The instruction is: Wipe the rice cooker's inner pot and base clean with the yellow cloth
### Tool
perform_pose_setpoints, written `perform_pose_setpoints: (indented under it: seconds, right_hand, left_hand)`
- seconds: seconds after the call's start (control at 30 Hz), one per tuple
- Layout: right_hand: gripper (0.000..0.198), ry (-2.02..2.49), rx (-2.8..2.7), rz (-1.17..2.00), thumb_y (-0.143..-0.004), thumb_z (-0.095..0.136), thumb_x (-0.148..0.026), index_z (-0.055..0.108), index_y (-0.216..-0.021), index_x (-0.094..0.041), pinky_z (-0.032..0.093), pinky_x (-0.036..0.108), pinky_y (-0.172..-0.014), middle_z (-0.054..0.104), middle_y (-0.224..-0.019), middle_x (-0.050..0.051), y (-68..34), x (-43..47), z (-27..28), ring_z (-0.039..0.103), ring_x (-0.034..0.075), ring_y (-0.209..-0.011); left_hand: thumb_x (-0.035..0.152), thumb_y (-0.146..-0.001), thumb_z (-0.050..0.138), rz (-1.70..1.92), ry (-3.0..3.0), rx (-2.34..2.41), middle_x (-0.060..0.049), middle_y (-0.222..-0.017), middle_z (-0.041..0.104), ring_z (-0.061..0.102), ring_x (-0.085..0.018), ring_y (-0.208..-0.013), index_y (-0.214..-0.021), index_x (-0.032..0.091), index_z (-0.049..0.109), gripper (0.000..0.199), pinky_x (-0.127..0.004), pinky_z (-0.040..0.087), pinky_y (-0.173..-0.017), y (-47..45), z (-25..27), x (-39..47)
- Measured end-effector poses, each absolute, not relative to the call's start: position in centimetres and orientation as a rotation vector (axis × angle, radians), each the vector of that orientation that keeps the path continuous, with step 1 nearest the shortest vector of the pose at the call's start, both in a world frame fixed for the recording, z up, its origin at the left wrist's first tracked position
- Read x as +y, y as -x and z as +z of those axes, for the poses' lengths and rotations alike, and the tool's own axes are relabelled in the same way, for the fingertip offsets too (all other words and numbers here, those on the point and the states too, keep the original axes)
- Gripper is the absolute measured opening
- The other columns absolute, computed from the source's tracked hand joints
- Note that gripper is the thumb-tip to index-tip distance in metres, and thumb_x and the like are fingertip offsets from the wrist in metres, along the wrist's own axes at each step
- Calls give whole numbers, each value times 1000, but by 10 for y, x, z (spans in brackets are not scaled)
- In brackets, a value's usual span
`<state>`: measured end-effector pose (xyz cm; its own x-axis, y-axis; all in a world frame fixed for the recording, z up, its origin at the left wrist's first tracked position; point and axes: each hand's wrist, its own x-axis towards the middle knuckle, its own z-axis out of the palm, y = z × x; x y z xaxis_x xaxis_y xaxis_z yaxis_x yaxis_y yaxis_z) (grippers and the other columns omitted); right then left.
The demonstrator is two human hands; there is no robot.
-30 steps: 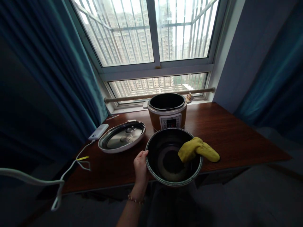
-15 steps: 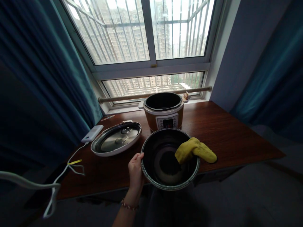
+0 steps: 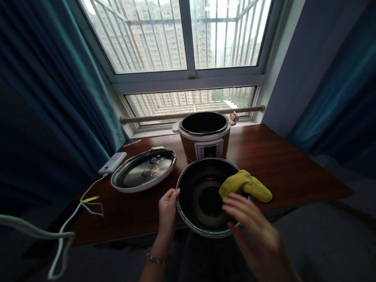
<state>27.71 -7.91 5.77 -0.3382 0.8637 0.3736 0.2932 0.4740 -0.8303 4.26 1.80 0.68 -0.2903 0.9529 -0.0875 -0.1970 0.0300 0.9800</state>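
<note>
My left hand (image 3: pixel 168 211) grips the left rim of a black inner pot (image 3: pixel 202 184), tilted toward me at the table's front edge. A yellow cloth (image 3: pixel 249 186) hangs over the pot's right rim, partly inside it. My right hand (image 3: pixel 255 231), a little blurred, is in front of the pot's lower right rim with its fingers stretched toward the cloth. Whether the fingertips touch the cloth I cannot tell. Behind the pot stands an electric cooker (image 3: pixel 205 137) without its lid. To the left, the round lid (image 3: pixel 147 172) lies with its metallic inner side up.
A white power bank (image 3: pixel 113 162) lies on the wooden table (image 3: pixel 279 164) at the left, with a white cable (image 3: pixel 66 221) running down over the edge. A barred window (image 3: pixel 190 94) is behind, with blue curtains (image 3: pixel 55 78) at the sides.
My right hand has come into view from the lower right, reaching toward the yellow cloth. My left hand keeps its hold on the pot. The view has shifted slightly.
</note>
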Motion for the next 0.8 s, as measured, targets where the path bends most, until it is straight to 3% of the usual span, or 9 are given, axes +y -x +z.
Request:
perform_pose_setpoints:
  seconds: [0.07, 0.17, 0.37, 0.47, 0.57, 0.7, 0.8]
  right_hand:
    - [34, 1402, -1773, 362, -83, 54, -27, 59, -116, -28, 40, 50, -98, 57, -123, 6, -307, -44, 65, 49, 28, -117]
    - [28, 1556, -1834, 172, -81, 56, -26, 64, -108, -22, 43, 44, -96, 60, -115, 8, -334, -11, 68, 53, 26, -110]
    - [17, 1546, -1997, 276, -84, 50, -28, 65, -90, -21, 48, 32, -76, 62, -91, 6, -343, 16, 74, 60, 19, -83]
    - [17, 1525, -1652, 411, -79, 56, -34, 62, -77, -18, 48, 30, -70, 61, -77, 4, -353, 28, 77, 60, 17, -73]
    - [28, 1363, -914, 655, -72, 61, -43, 59, -84, -18, 50, 29, -62, 62, -72, 2, -365, 34, 66, 60, 16, -64]
    - [38, 1086, -499, 915, -66, 66, -43, 59, -97, -21, 53, 34, -69, 68, -82, 2, -372, 28, 39, 65, 19, -72]
    - [39, 1059, -640, 941, -75, 52, -53, 62, -96, -22, 54, 38, -74, 70, -90, 5, -379, 17, 24, 66, 21, -80]
  left_hand:
    - [46, -71, 64, 1396, -956, 1320, 8, -51, 39, 34, -6, -46, -58, 17, 45, 37, -18, 28, -45, -36, 9, 18]
    - [52, -75, 58, 1322, -1114, 1375, 5, -56, 46, 41, -8, -51, -65, 16, 52, 38, -19, 34, -48, -28, 13, 14]
    - [43, -81, 55, 1640, -1696, 1818, -5, -87, 58, 56, -18, -77, -95, 18, 56, 29, -30, 47, -68, -32, 28, -26]
    - [35, -83, 56, 1603, -2321, 1533, -9, -102, 60, 57, -23, -99, -106, 20, 56, 28, -37, 48, -84, -48, 35, -52]
    - [37, -85, 54, 1317, -2709, 1111, -12, -113, 61, 52, -26, -115, -120, 16, 50, 41, -44, 41, -97, -67, 39, -64]
    - [32, -85, 54, 1219, -2844, 1024, -9, -103, 68, 60, -23, -105, -113, 14, 56, 33, -40, 42, -96, -87, 40, -61]
    - [23, -87, 52, 1331, -2782, 1073, -4, -94, 72, 65, -18, -91, -102, 18, 62, 19, -33, 44, -87, -93, 39, -59]
